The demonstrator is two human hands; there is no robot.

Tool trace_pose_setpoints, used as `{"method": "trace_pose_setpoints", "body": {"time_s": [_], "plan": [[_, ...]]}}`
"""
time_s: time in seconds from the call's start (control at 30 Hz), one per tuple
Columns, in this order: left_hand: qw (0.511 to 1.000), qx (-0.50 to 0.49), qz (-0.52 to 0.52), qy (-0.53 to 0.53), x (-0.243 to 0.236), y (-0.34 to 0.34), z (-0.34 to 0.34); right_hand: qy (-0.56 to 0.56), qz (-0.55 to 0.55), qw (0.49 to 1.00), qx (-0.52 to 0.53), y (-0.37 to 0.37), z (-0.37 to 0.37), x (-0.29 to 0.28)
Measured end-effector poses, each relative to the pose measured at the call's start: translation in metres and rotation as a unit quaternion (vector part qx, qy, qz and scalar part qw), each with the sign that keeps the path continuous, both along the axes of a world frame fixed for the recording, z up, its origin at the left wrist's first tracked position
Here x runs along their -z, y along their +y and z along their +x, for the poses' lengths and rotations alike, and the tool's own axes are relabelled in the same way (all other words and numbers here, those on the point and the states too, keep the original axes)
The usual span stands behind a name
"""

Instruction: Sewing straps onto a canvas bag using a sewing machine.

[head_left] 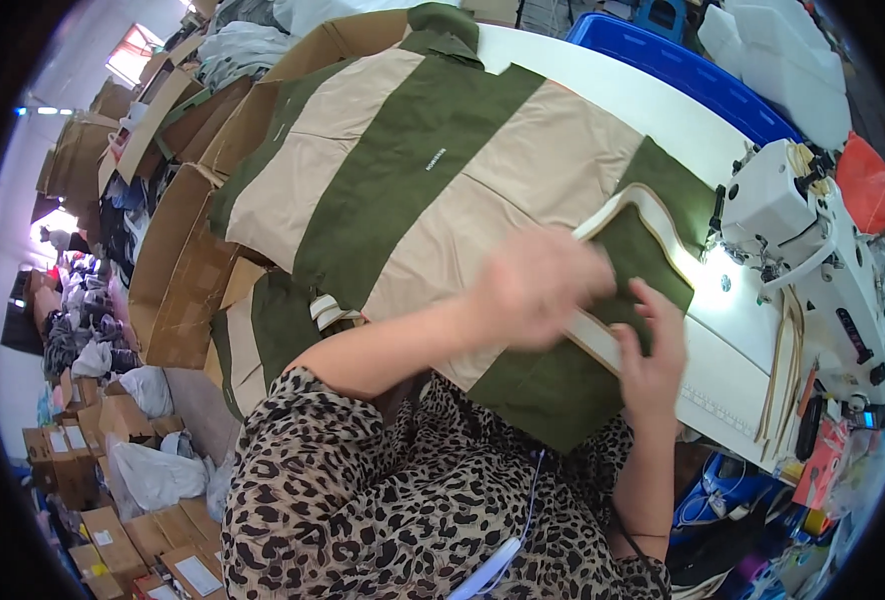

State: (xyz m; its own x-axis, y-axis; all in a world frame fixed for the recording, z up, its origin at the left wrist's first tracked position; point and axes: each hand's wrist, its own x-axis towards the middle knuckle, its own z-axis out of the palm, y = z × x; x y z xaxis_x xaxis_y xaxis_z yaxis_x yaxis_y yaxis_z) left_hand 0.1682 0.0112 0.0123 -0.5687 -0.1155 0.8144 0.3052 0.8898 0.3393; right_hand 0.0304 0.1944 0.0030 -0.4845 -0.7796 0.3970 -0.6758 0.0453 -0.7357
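Observation:
A green and beige garment panel (443,190) lies spread over the white table. On its green right-hand part, a white strip with a tan edge (653,215), like zipper tape, loops out from the sewing machine (778,215) and back toward my hands. My left hand (548,285) is over the panel beside this strip, smeared by motion, so its grip does not show. Just right of it, my right hand (653,355) has thumb and fingers apart, close to the strip's lower run. Whether it touches the strip is unclear.
The machine's lamp lights the needle area at the right. Narrow tan strips (783,370) hang over the table's right side near a ruler scale (718,410). A blue bin (683,75) stands behind the table. An open cardboard box (178,270) is at the left, under the panel's edge.

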Motion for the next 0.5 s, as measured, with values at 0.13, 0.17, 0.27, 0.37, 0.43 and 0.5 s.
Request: {"method": "trace_pose_setpoints", "body": {"time_s": [0.13,0.17,0.27,0.37,0.43,0.5], "plan": [[0.859,-0.466,0.147,-0.152,0.025,-0.126,0.041,0.096,0.063,0.989,-0.096,-0.037,0.032,0.009],[0.795,-0.523,0.177,-0.250,0.039,-0.151,0.049,0.114,0.081,0.985,-0.100,-0.044,0.039,0.012],[0.769,-0.477,0.199,-0.376,0.030,-0.156,0.036,0.123,0.055,0.988,-0.073,-0.058,0.038,0.026],[0.797,-0.422,0.259,-0.345,0.030,-0.168,0.046,0.064,0.114,0.988,-0.083,-0.059,0.034,0.020],[0.843,-0.373,0.277,-0.271,0.033,-0.172,0.074,-0.012,0.032,0.993,-0.110,-0.053,0.029,0.018],[0.837,-0.356,0.329,-0.253,-0.004,-0.158,0.109,0.064,-0.134,0.986,-0.070,-0.037,0.013,0.016]]}}
